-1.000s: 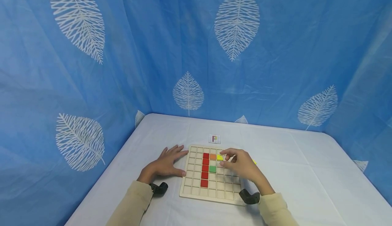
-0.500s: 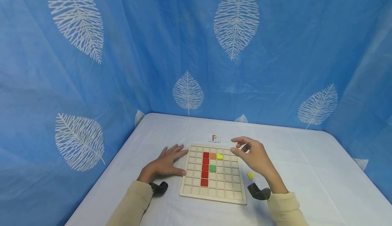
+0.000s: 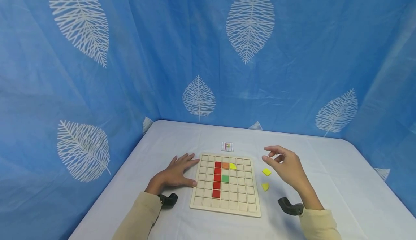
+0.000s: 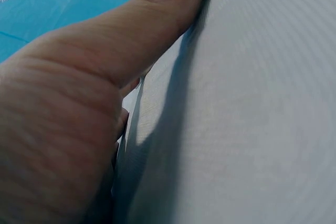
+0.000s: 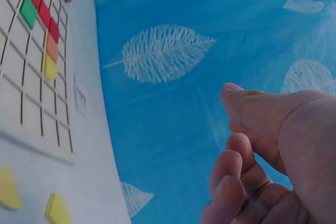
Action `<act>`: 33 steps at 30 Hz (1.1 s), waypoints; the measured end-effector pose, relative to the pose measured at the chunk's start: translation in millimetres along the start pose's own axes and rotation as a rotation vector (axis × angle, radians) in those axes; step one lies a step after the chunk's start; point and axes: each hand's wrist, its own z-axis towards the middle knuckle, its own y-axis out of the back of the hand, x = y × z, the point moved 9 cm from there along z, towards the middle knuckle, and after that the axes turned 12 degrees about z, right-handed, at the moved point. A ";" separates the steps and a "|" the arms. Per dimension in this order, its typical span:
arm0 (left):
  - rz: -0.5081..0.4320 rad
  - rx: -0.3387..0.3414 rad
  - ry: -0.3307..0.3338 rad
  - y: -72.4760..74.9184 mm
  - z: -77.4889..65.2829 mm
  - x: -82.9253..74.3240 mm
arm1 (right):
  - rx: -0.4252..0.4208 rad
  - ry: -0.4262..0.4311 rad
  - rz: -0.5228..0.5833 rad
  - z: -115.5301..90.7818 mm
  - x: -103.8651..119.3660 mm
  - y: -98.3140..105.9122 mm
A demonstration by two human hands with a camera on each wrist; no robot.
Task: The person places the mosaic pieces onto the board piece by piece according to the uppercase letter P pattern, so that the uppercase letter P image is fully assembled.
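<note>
A pale wooden grid board (image 3: 225, 211) lies on the white table. It carries a column of several red tiles (image 3: 217, 178), an orange tile (image 3: 225, 165), a yellow tile (image 3: 232, 166) with one cut corner and a green tile (image 3: 225, 178). My left hand (image 3: 177, 172) rests spread beside the board, thumb and fingertips at its left edge. My right hand (image 3: 287, 166) hovers to the right of the board, fingers loosely bent and nothing between them. Close by it lie two loose yellow tiles, a diamond-like tile (image 3: 266, 171) and a smaller yellow tile (image 3: 265, 186).
A small printed card (image 3: 227, 146) with a coloured grid pattern lies just behind the board. Blue curtains (image 3: 286, 66) with white leaf prints stand behind the table (image 3: 341, 182) and at its sides. Each wrist wears a black camera mount (image 3: 290, 206).
My right hand has moved off the yellow tile on the board and out to the right, uncovering the two loose yellow tiles. The left hand has stayed put.
</note>
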 end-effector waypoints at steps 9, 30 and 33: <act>-0.015 0.002 0.002 0.1 -0.2 1.5 | 0.004 -0.138 0.053 -5.8 -34.8 4.1; -0.014 -0.002 0.000 0.9 0.4 -0.2 | 0.252 -0.242 0.142 -7.9 -90.4 -25.2; -0.013 0.001 0.001 0.1 0.5 -0.1 | 0.321 -0.270 0.174 -12.3 -96.5 -32.0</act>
